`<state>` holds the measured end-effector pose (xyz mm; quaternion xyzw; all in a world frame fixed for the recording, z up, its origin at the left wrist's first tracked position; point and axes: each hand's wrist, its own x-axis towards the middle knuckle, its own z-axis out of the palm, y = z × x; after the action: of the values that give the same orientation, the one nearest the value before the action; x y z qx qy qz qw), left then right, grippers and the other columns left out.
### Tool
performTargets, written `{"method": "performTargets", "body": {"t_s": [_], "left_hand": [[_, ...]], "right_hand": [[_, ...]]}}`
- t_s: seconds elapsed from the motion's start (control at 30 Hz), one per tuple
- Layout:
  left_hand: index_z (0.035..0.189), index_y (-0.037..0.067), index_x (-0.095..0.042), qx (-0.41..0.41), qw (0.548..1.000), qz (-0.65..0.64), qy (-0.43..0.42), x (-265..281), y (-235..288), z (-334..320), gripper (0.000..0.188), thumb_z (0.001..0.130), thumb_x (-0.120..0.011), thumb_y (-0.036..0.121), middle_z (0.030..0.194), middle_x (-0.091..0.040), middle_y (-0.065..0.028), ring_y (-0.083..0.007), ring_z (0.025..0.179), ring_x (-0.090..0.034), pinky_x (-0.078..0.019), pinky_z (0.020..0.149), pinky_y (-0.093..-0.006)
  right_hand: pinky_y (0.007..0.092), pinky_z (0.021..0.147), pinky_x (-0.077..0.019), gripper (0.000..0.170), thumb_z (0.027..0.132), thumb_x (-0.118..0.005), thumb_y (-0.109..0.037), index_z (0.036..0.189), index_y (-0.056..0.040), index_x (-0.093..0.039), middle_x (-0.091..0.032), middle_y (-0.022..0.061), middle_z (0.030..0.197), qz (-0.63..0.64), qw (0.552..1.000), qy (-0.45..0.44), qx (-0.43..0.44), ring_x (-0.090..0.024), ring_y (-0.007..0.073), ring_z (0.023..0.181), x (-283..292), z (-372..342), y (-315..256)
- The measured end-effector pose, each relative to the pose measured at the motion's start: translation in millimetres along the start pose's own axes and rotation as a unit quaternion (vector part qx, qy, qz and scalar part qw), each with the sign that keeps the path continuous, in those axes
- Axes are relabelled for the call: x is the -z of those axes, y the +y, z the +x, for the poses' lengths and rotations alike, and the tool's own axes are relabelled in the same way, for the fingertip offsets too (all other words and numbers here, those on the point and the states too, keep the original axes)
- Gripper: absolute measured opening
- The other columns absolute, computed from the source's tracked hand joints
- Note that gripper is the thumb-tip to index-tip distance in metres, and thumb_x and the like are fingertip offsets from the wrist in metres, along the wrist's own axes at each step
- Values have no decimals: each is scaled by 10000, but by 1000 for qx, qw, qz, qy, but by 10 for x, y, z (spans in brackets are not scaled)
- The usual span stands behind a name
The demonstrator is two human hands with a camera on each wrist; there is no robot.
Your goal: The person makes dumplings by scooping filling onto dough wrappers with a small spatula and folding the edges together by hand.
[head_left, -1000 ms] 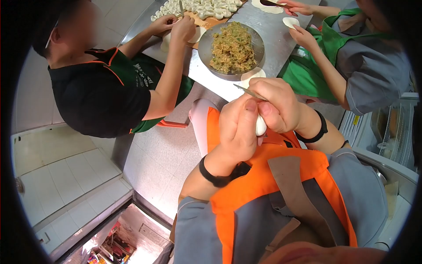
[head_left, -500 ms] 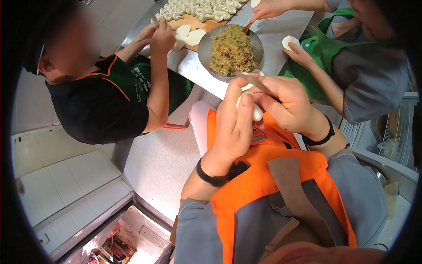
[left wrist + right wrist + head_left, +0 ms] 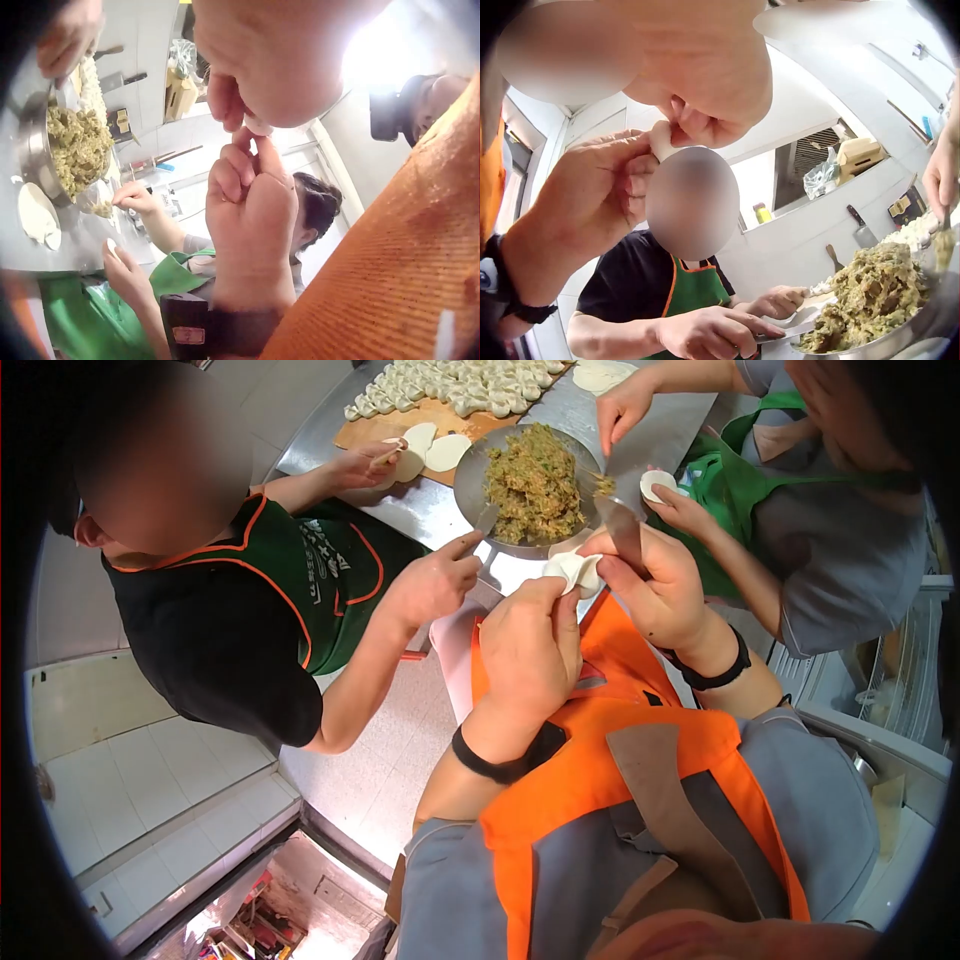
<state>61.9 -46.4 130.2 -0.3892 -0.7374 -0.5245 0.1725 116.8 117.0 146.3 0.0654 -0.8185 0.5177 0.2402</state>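
In front of the orange apron, my left hand (image 3: 530, 645) and right hand (image 3: 665, 585) pinch a white dumpling (image 3: 574, 571) between thumbs and fingers. Its upper edge is gathered into folds. My right hand also grips a flat metal spatula (image 3: 621, 532), its blade standing up from the fist and its handle hidden by the palm. In the right wrist view a strip of the dumpling (image 3: 661, 141) shows between the fingertips of both hands. Just beyond my hands stands a metal bowl (image 3: 466, 510) heaped with chopped filling (image 3: 535, 485).
Across the table (image 3: 672, 430), rows of shaped dumplings (image 3: 460, 385) cover a wooden board (image 3: 432, 415), with loose wrappers (image 3: 447, 452) at its edge. A person on the left reaches a spatula (image 3: 487, 518) to the bowl. Another on the right holds a wrapper (image 3: 657, 486).
My hands have shifted slightly forward and opened out from around the dumpling, showing its folded edge. The spatula blade now points up. The left person's hand has come across to the bowl.
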Motion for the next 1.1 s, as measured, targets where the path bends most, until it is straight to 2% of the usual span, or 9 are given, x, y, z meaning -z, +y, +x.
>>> {"method": "performTargets", "body": {"t_s": [0.07, 0.2, 0.3, 0.4, 0.47, 0.77, 0.93, 1.07, 1.1], "left_hand": [[1010, -3, -555, -50, 998, 34, 8, -12, -82, 41, 202, 837, -659, -14, 727, -618, -108, -282, 571, -601, -461, 524, -360], [1044, -18, -517, 16, 999, -29, -37, 16, -164, 92, 176, 901, -616, 4, 756, -627, -111, -227, 552, -586, -460, 526, -317], [1158, -25, -440, 227, 944, -224, -89, -19, -254, 96, 198, 986, -505, 46, 723, -567, -48, -127, 524, -556, -461, 501, -262], [1234, -37, -425, 305, 883, -353, -41, -33, -347, 175, 263, 1006, -479, 82, 671, -538, -29, -94, 532, -538, -438, 497, -251], [1244, -26, -448, 325, 892, -307, -72, -58, -501, 141, 263, 1007, -478, 85, 642, -492, -17, -93, 509, -520, -428, 481, -248], [1024, 27, -606, 389, 889, -126, -206, -151, -976, -317, 116, 924, -576, 77, 589, -494, -101, -231, 568, -577, -437, 546, -365], [1000, 32, -623, 410, 881, -83, -220, -279, -1191, -480, 131, 917, -569, 118, 695, -608, -140, -311, 661, -617, -472, 614, -416], [1005, 37, -632, 412, 880, -74, -224, -643, -1324, -570, 170, 922, -553, 163, 815, -671, -147, -348, 773, -649, -504, 705, -441], [1000, 31, -639, 323, 925, 1, -202, -729, -1303, -546, 184, 923, -550, 173, 898, -684, -165, -368, 830, -651, -510, 751, -451]], "right_hand": [[284, 671, -471, 127, 913, -600, -52, 1003, 27, -640, -639, 81, 867, 81, 995, 8, -58, -604, 134, 745, -55, 8, -2], [263, 641, -452, 147, 902, -651, -105, 960, 29, -646, -637, 69, 834, 121, 986, -50, -101, -572, 97, 713, -40, 123, 110], [252, 617, -438, 157, 895, -665, -128, 953, 17, -658, -645, 57, 825, 36, 986, -120, -113, -554, 85, 689, 74, 392, 144], [257, 596, -430, 173, 891, -670, -163, 948, 0, -673, -646, 37, 770, -8, 993, -111, -48, -536, 82, 648, 108, 819, 457], [265, 588, -432, 197, 888, -668, -201, 913, -7, -683, -659, 32, 734, -80, 980, -103, -147, -531, 93, 613, 144, 1226, 626], [429, 693, -505, 169, 799, -679, -201, 859, -43, -691, -686, 154, 809, -358, 917, -177, -21, -657, 324, 770, -163, 2668, 2562], [458, 714, -502, 201, 815, -668, -232, 856, -36, -688, -670, 180, 814, -417, 881, -216, -48, -644, 368, 799, -312, 2810, 2937], [458, 705, -497, 244, 840, -649, -271, 834, -29, -682, -661, 193, 797, -351, 917, -181, -60, -637, 376, 776, -142, 2743, 2832], [461, 702, -495, 251, 846, -642, -275, 828, -28, -681, -658, 195, 791, -340, 927, -150, -48, -635, 377, 768, -71, 2653, 2725]]}}
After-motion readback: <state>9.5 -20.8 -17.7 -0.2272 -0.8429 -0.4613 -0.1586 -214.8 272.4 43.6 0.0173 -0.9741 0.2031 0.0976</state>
